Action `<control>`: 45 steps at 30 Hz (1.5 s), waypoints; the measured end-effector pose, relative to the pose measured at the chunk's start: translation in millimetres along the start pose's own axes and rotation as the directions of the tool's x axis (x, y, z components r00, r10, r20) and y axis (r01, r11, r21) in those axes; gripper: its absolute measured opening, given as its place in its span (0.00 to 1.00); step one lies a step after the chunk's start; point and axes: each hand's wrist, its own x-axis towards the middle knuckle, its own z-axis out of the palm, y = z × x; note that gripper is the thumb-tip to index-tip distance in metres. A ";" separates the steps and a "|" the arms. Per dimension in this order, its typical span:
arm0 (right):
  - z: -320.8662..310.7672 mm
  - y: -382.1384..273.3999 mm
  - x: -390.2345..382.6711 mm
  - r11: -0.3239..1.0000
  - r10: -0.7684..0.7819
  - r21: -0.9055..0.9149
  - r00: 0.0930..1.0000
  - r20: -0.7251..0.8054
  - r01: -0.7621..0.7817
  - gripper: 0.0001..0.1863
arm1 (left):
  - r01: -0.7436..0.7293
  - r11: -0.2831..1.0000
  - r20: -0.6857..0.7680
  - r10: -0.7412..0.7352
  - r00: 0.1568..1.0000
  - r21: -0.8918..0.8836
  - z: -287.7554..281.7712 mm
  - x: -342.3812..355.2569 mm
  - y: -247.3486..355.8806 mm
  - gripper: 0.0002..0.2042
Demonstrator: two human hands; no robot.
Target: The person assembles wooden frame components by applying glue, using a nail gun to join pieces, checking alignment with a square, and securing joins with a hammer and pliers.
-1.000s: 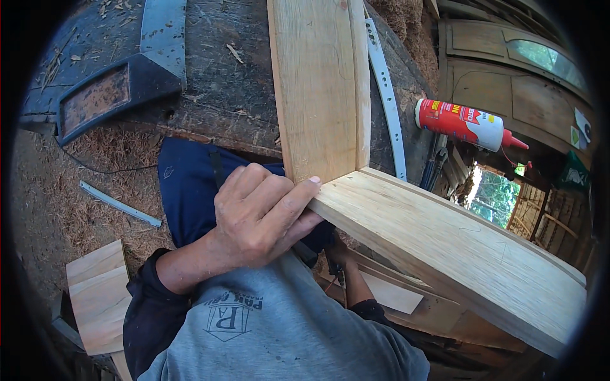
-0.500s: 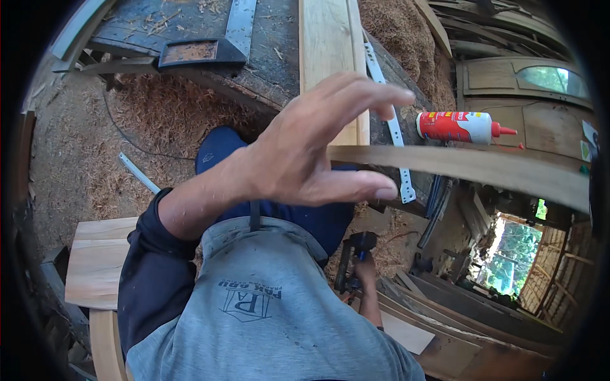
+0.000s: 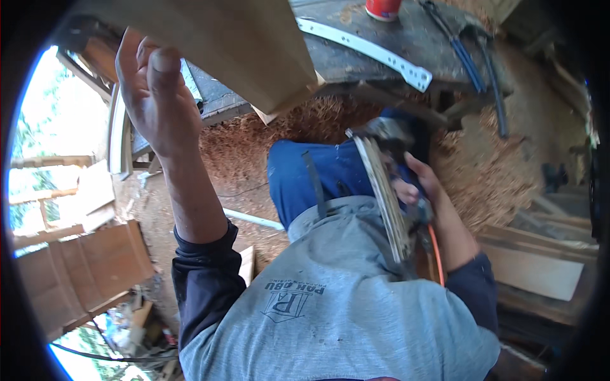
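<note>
While the bare left hand (image 3: 159, 101) is raised at ten o'clock, its thumb and fingers at the lower edge of a broad, pale brown wooden board (image 3: 235, 44) that slants down from eleven o'clock, blur hides whether it grips the wood or merely rests there. At three o'clock the bare right hand (image 3: 424, 181) is wrapped round a dark, nailer-like power tool with a long, ridged metal bar (image 3: 384, 200), held close above the lap; a thin orange hose (image 3: 436, 254) trails from it toward four o'clock. If the left hand has no firm hold, the board could tip or slide, since its near end seems to project past the dark, worn wooden bench (image 3: 422, 44). The tool brings its own risk — a careless squeeze so near the navy blue trousers (image 3: 298, 178) could hurt a leg, though where its nose points cannot be told. Its hose, passing right beside the forearm, might snag and jerk the aim. A swing of the board toward one o'clock could sweep off the white, perforated metal strip (image 3: 365, 51) lying near the bench's edge, or knock the red container (image 3: 383, 7) beyond it.
</note>
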 end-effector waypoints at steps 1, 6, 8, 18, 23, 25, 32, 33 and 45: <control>-21.8 19.0 22.7 0.985 0.034 0.164 0.992 0.126 -0.054 0.32 | 0.029 0.997 0.000 -0.030 1.000 -0.068 3.6 -2.9 -1.5 0.27; -34.5 66.5 94.3 0.920 -0.096 0.388 0.989 0.114 0.045 0.29 | 0.163 0.987 0.008 -0.163 0.987 -0.014 30.2 -13.8 -6.0 0.25; -48.2 77.0 111.9 0.863 0.026 0.455 0.919 0.393 -0.219 0.28 | 0.139 0.985 -0.085 -0.131 0.988 0.101 34.7 -15.1 -6.6 0.22; -50.6 85.5 151.7 0.807 0.044 0.493 0.867 0.496 -0.323 0.29 | 0.167 0.882 -0.148 -0.112 0.983 0.440 36.4 -30.8 -20.3 0.24; -50.9 85.6 161.3 0.752 0.087 0.531 0.858 0.506 -0.390 0.27 | -0.302 0.313 0.282 0.109 0.953 0.901 12.5 -29.7 -28.9 0.24; -48.6 84.3 162.1 0.745 0.081 0.534 0.850 0.521 -0.398 0.27 | -0.410 0.019 0.405 0.120 0.906 0.912 13.3 -32.5 -30.8 0.25; -38.7 83.0 159.9 0.798 0.029 0.496 0.844 0.536 -0.342 0.27 | 0.242 0.909 -0.319 -0.131 0.939 0.338 50.1 -31.8 -26.2 0.24; -39.0 82.9 159.1 0.797 0.030 0.497 0.844 0.536 -0.344 0.27 | 0.232 0.915 -0.319 -0.123 0.940 0.330 51.3 -32.5 -27.3 0.23; -37.2 83.2 160.2 0.817 -0.009 0.505 0.870 0.493 -0.277 0.27 | 0.194 0.941 -0.288 -0.112 0.951 0.276 47.3 -29.6 -31.2 0.21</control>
